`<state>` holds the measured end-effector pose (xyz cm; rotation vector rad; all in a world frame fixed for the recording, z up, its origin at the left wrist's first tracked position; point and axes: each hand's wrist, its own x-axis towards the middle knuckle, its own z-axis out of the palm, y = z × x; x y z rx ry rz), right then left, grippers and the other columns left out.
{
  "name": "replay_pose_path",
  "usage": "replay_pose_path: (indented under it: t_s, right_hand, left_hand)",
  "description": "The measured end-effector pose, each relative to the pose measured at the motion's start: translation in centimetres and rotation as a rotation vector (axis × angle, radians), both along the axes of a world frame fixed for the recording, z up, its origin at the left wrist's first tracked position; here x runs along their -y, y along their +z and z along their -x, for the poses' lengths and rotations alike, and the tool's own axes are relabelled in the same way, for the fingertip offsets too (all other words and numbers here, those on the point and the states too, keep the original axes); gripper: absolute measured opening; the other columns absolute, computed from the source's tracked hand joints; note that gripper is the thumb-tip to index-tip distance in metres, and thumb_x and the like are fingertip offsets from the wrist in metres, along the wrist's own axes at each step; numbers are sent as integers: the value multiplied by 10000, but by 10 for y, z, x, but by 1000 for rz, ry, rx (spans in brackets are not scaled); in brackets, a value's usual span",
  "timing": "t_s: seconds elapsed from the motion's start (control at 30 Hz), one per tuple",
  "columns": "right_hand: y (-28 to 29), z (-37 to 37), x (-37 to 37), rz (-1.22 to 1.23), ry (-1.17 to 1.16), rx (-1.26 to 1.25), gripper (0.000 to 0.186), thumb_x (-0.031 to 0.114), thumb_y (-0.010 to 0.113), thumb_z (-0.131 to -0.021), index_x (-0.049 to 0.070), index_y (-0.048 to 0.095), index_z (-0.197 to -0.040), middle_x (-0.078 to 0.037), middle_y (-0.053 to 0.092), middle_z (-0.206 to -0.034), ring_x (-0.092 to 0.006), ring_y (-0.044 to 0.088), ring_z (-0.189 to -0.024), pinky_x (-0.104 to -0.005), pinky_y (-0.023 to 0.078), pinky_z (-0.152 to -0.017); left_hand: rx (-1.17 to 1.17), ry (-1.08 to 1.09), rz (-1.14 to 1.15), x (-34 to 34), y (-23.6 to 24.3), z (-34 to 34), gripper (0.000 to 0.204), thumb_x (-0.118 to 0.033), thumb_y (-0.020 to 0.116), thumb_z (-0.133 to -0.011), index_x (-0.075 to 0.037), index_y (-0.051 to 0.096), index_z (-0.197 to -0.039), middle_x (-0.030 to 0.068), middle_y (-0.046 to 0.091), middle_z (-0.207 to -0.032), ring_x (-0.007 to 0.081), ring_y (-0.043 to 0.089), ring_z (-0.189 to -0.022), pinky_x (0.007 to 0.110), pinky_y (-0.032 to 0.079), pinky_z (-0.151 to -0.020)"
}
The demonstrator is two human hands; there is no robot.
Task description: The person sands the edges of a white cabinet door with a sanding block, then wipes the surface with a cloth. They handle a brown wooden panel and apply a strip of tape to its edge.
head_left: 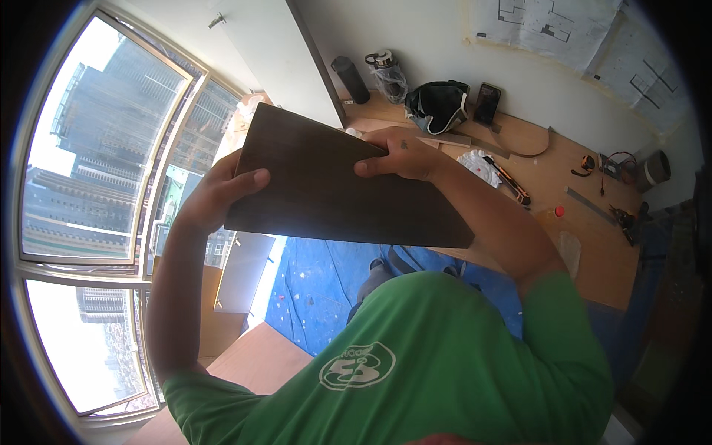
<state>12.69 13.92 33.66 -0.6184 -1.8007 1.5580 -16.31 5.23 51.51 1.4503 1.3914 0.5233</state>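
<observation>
Head view: a wooden worktop [608, 259] runs along the wall, beside a blue floor sheet [304, 297]. Between the person's hands, raised before the green-shirted body, is a dark brown board [319, 185]. A dark bag [437, 106] sits on the worktop. The left hand [211, 194] grips the board's left edge, the right hand [406, 153] its upper right edge; both thumbs press the near face, fingers curled around behind, mostly hidden. An orange-and-black utility knife [512, 185] lies past the right wrist.

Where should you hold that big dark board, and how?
Probably grip the dark board by its edges, left hand from the left end, right hand from the far edge: it's wide and flat, with no handle showing.
</observation>
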Motion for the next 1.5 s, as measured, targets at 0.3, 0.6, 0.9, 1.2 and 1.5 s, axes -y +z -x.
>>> replay_pose_path:
  t_s: [0.3,0.6,0.9,1.2,1.5]
  right_hand:
    - [-45,58,-43,286,142,140,675,520,833,-826,-6,717,-1233,-148,751,-1106,-224,719,-1002,-335,533,-914]
    - [-93,151,-64,278,-14,438,598,500,830,-837,49,742,-1220,-122,773,-1090,-237,727,-977,-357,534,-884]
    - [-129,140,1,-320,-963,475,484,406,815,-877,66,697,-1201,-135,709,-1080,-349,688,-1006,-429,528,-934]
    - [-325,63,239,1397,-2022,-826,764,521,559,-1046,13,336,-1571,-200,460,-1489,-300,581,-1168,-521,474,-1034]
    - [-312,81,170,877,-1513,-1431,746,614,426,-1070,19,400,-1519,-226,426,-1564,-403,429,-1428,-575,299,-1209]
  left_hand:
    - [483,-177,147,5,-126,146,806,-548,788,-873,21,551,-1392,150,643,-1288,285,643,-1189,464,500,-1030]
    - [338,-131,319,-125,-192,204,584,-368,750,-874,76,644,-1239,116,689,-1120,190,649,-986,316,498,-839]
    - [504,23,470,-130,-256,241,553,-103,748,-826,61,603,-1334,126,696,-1209,247,671,-1081,360,515,-952]
    - [533,76,478,-122,-235,231,623,-203,746,-888,39,527,-1419,143,652,-1290,298,652,-1175,429,533,-1014]
    - [512,220,549,-114,-172,172,546,-311,570,-1061,0,456,-1496,185,602,-1413,328,640,-1250,452,560,-1049]
